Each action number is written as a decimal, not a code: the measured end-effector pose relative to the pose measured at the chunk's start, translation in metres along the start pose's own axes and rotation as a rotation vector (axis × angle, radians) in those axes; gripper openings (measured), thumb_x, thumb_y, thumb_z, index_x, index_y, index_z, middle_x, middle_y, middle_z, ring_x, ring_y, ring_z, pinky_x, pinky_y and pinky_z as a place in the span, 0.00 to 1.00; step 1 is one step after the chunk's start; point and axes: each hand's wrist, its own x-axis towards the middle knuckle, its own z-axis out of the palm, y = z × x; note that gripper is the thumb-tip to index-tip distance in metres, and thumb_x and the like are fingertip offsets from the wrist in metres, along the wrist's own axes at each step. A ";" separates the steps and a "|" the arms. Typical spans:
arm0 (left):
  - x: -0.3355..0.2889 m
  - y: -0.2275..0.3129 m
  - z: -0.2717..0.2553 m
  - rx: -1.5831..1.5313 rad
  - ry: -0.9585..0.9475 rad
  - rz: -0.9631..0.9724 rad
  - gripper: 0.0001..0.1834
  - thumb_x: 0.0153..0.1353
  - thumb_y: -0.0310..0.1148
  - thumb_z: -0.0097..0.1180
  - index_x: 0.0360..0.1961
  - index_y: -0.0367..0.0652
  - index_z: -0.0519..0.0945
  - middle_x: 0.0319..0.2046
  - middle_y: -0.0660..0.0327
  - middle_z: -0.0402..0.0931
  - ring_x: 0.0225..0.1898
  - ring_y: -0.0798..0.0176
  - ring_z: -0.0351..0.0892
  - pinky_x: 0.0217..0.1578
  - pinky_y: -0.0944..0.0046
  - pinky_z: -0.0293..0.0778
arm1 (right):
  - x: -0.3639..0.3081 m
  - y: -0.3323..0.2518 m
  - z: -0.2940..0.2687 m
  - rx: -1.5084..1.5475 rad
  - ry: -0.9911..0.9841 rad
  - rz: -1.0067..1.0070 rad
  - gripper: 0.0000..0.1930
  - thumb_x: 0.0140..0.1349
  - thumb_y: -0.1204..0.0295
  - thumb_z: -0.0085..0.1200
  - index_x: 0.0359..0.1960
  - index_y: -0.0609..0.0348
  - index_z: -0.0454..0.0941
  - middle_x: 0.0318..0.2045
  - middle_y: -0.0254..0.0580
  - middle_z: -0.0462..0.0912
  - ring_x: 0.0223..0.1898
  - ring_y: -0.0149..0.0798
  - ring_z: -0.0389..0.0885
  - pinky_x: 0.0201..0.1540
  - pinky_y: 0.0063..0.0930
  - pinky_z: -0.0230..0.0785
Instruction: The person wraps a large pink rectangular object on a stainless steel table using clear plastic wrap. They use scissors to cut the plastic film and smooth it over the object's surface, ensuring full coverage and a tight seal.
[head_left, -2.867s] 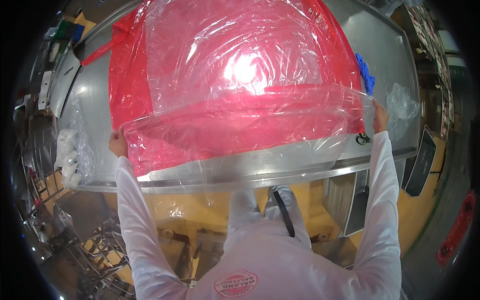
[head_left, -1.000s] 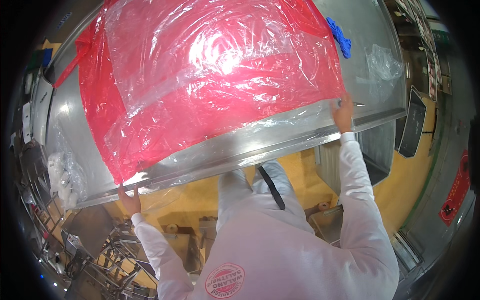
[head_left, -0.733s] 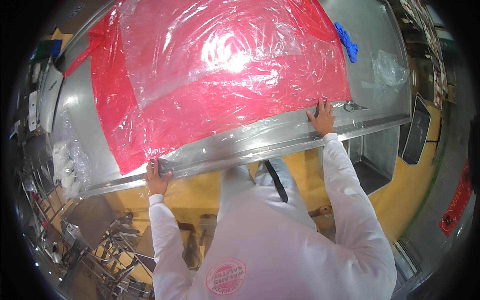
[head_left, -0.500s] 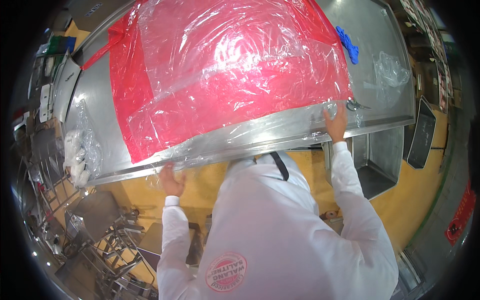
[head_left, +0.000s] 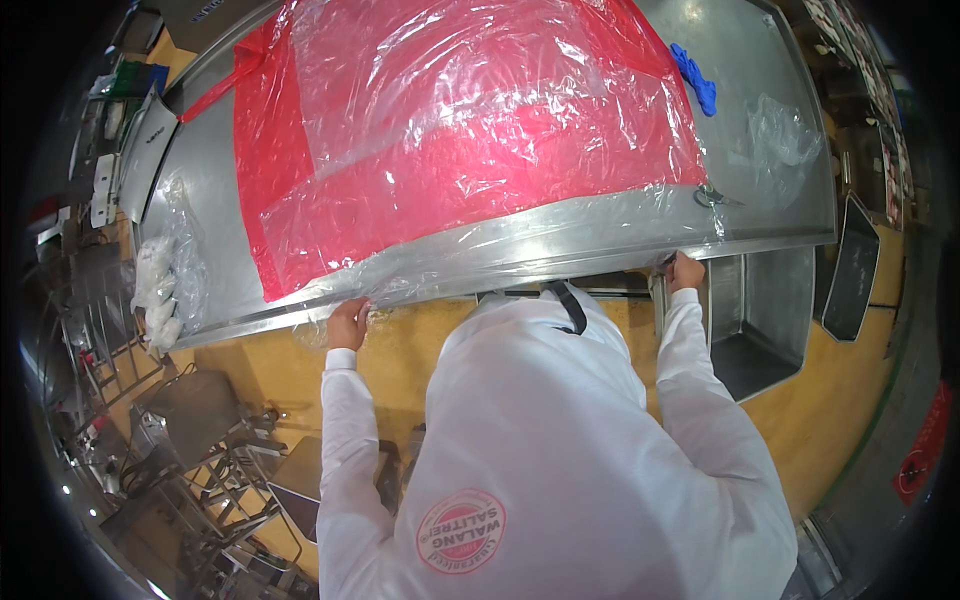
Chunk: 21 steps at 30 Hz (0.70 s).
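Note:
A clear plastic sheet (head_left: 440, 150) lies wrinkled and shiny over a red plastic sheet (head_left: 420, 215) on a metal table (head_left: 215, 235). Its near side reaches the table's front edge. My left hand (head_left: 348, 323) is closed on the clear film just off that edge, at the left. Farther right, my right hand (head_left: 685, 271) is closed in a fist at the front edge, by the film's right corner; its fingertips are partly hidden. A pair of scissors (head_left: 716, 196) lies beyond my right hand, by the red sheet's corner, partly under film.
Crumpled blue gloves (head_left: 694, 80) and a loose clear plastic bag (head_left: 783, 135) lie on the table's right. White crumpled material (head_left: 155, 290) is at the left end. An open metal bin (head_left: 760, 320) stands below the right front edge. Metal carts (head_left: 200, 430) stand at lower left.
Both hands have gone from spread fingers to closed. The right has drawn back from the tabletop to the front edge; the left has moved up slightly toward the edge.

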 end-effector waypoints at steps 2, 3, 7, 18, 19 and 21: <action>-0.005 0.010 -0.024 -0.029 -0.053 -0.215 0.17 0.63 0.43 0.49 0.35 0.40 0.82 0.34 0.50 0.80 0.37 0.46 0.79 0.38 0.56 0.73 | 0.001 -0.004 -0.002 0.110 -0.022 0.031 0.12 0.55 0.64 0.54 0.30 0.62 0.76 0.23 0.43 0.77 0.22 0.37 0.75 0.23 0.33 0.68; -0.018 0.005 -0.034 -0.096 -0.082 -0.268 0.17 0.63 0.43 0.50 0.37 0.41 0.82 0.35 0.50 0.80 0.38 0.46 0.78 0.40 0.55 0.73 | -0.023 -0.047 -0.002 0.334 -0.037 0.188 0.11 0.57 0.64 0.53 0.28 0.60 0.74 0.24 0.40 0.76 0.22 0.36 0.73 0.20 0.32 0.66; -0.017 0.001 -0.039 -0.123 -0.307 -0.219 0.16 0.62 0.43 0.51 0.36 0.40 0.82 0.36 0.52 0.80 0.40 0.47 0.77 0.42 0.54 0.72 | -0.028 -0.052 0.011 0.634 0.148 0.390 0.16 0.53 0.59 0.62 0.29 0.59 0.76 0.23 0.40 0.75 0.22 0.36 0.73 0.22 0.37 0.66; -0.071 -0.054 -0.020 0.307 -0.310 -0.003 0.12 0.51 0.27 0.53 0.37 0.48 0.82 0.40 0.59 0.79 0.42 0.52 0.76 0.44 0.55 0.72 | -0.008 -0.005 0.006 0.599 -0.118 0.227 0.06 0.57 0.71 0.56 0.30 0.61 0.76 0.23 0.41 0.78 0.24 0.37 0.77 0.24 0.32 0.69; -0.081 -0.073 -0.015 0.340 -0.316 -0.010 0.15 0.49 0.24 0.52 0.39 0.49 0.81 0.42 0.60 0.78 0.44 0.53 0.75 0.44 0.55 0.73 | 0.005 0.019 0.006 0.743 -0.196 0.174 0.06 0.57 0.71 0.55 0.30 0.61 0.76 0.24 0.42 0.78 0.24 0.38 0.77 0.25 0.32 0.69; -0.085 -0.078 -0.010 0.293 -0.282 -0.109 0.23 0.48 0.23 0.51 0.47 0.50 0.78 0.48 0.59 0.75 0.49 0.53 0.74 0.47 0.55 0.73 | 0.022 0.054 -0.005 0.994 -0.279 0.138 0.06 0.56 0.71 0.55 0.31 0.61 0.77 0.25 0.43 0.79 0.25 0.39 0.78 0.26 0.33 0.69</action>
